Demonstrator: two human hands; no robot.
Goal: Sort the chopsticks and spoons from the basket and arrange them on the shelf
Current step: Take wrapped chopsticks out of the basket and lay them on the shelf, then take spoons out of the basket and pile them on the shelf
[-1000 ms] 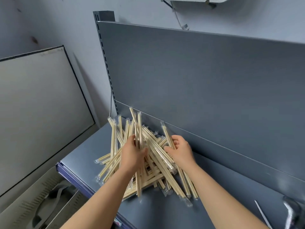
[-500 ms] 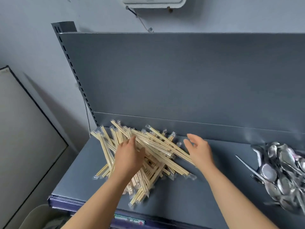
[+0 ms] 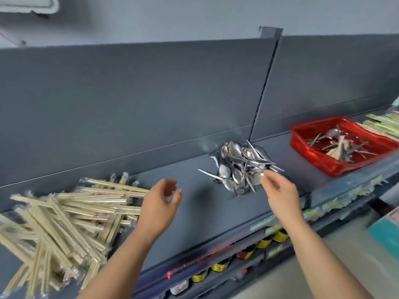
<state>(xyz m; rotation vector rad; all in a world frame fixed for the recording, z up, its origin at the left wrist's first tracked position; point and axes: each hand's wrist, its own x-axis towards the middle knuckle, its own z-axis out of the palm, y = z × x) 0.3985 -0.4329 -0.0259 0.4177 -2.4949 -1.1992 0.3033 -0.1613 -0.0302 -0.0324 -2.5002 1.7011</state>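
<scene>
Hands leaving chopsticks (image 3: 64, 214) for spoons (image 3: 237, 167) at shelf (image 3: 194, 212) back edge; left hand (image 3: 159, 201) fingers apart, empty; right hand (image 3: 278, 188) fingers together, reaching; spoons stiff, slippery: grip handles.

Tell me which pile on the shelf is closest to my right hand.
The pile of metal spoons in the middle: the right hand has its fingertips at the pile's near edge. The wrapped chopsticks pile lies far left, beyond the left hand.

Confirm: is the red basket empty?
No, the red basket holds several spoons and a few chopsticks in a loose heap.
</scene>
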